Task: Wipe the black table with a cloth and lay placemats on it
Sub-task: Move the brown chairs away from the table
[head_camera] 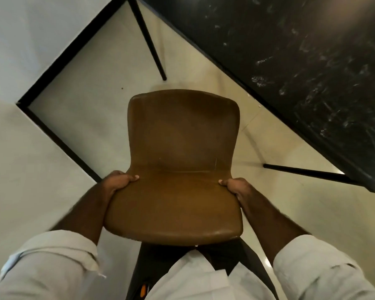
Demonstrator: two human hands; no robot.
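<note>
Both forearms reach forward from the near corners and converge toward the middle, bare from the rolled pale sleeves (52, 263) to the wrists. The left hand (119, 180) grips the left edge of a brown chair (182, 148), thumb lying on top and pointing right, the other fingers curled underneath out of sight. The right hand (236, 187) mirrors it on the right edge, thumb on top pointing left, fingers hidden below.

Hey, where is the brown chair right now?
In the head view the brown chair is mid-frame, gripped at its two sides by the left hand and the right hand, just below and left of the black table.
</note>
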